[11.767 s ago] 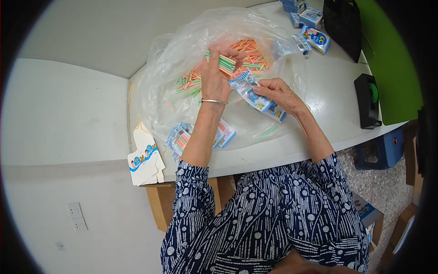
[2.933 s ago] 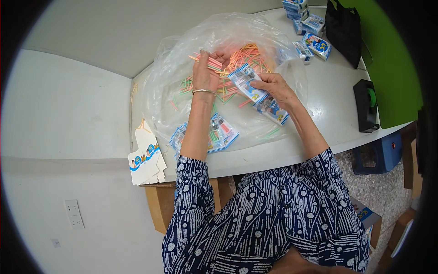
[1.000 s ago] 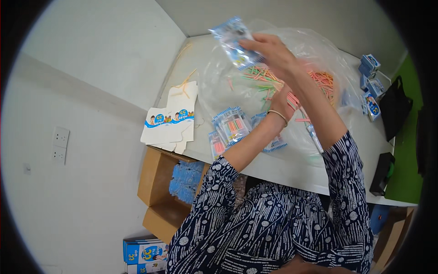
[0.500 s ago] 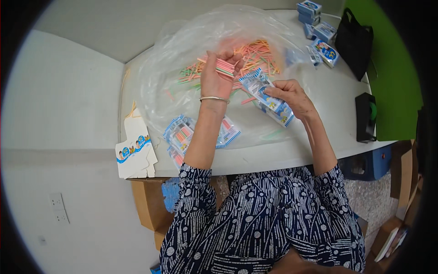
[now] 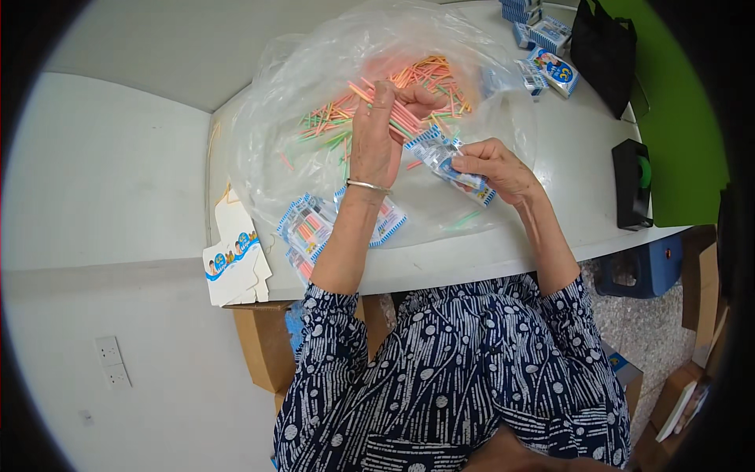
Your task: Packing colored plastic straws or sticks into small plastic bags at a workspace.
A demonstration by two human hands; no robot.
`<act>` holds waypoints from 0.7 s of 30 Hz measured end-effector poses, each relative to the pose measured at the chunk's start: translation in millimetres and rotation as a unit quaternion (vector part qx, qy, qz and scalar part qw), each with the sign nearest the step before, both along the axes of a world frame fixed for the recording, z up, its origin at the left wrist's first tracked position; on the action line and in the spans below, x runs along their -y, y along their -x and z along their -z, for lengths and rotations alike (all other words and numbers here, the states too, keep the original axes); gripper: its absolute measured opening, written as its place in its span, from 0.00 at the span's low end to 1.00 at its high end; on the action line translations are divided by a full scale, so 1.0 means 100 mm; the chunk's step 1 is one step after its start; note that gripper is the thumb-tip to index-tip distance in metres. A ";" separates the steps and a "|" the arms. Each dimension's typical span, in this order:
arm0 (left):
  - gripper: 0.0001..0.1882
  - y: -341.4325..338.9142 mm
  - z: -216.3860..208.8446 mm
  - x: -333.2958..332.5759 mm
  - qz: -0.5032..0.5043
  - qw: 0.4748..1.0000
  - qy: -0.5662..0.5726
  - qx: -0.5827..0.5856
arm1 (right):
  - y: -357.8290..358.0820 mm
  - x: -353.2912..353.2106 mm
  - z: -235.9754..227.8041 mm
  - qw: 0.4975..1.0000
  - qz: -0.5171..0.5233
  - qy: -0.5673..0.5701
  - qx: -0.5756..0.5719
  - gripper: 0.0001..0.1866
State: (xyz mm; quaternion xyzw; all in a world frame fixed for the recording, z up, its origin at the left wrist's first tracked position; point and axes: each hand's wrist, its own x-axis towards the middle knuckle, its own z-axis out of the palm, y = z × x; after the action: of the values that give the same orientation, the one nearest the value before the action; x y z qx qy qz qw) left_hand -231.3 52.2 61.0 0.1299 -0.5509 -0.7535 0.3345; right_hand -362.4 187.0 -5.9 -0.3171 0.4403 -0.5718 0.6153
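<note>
My left hand (image 5: 377, 134) is closed round a bundle of thin coloured sticks (image 5: 403, 116), mostly pink with a green one among them. The lower ends of the sticks meet the striped top edge of a small blue-and-white plastic packet (image 5: 444, 157); I cannot tell how far they reach inside. My right hand (image 5: 497, 167) grips this packet, thumb on top, fingers mostly hidden beneath it. Beyond both hands, a loose pile of pink, orange and green sticks (image 5: 432, 79) lies on a large clear plastic bag (image 5: 314, 71). Filled packets (image 5: 307, 228) lie beside my left forearm.
Flat white printed cards (image 5: 236, 263) lie at the table's left edge. Blue-and-white boxes (image 5: 550, 71) and a black bag (image 5: 604, 55) stand at the far right, with a black tape dispenser (image 5: 631, 185) nearer. Below the table are a blue stool (image 5: 649, 267) and cardboard boxes (image 5: 263, 346).
My left hand has turned and brought the sticks' ends down to the packet's top edge. The packet in my right hand has tilted slightly. The whole view has shifted a little.
</note>
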 end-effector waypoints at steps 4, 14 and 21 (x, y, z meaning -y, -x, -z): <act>0.27 -0.02 0.07 -0.05 0.032 0.996 0.054 0.060 | 0.00 -0.01 0.02 1.000 0.006 0.002 -0.013 0.13; 0.17 -0.14 0.14 -0.13 0.072 0.973 0.182 0.121 | -0.07 -0.10 0.04 0.996 0.055 0.025 -0.073 0.15; 0.26 -0.26 0.03 -0.08 0.042 0.869 0.428 0.245 | -0.10 -0.04 0.12 0.992 0.101 0.069 -0.030 0.18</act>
State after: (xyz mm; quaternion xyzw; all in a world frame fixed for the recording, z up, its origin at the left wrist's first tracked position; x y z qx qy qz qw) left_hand -204.8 59.9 57.5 0.1310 -0.8883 -0.4018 0.1797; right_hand -351.9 190.7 -18.0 -0.3296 0.4477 -0.6507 0.5172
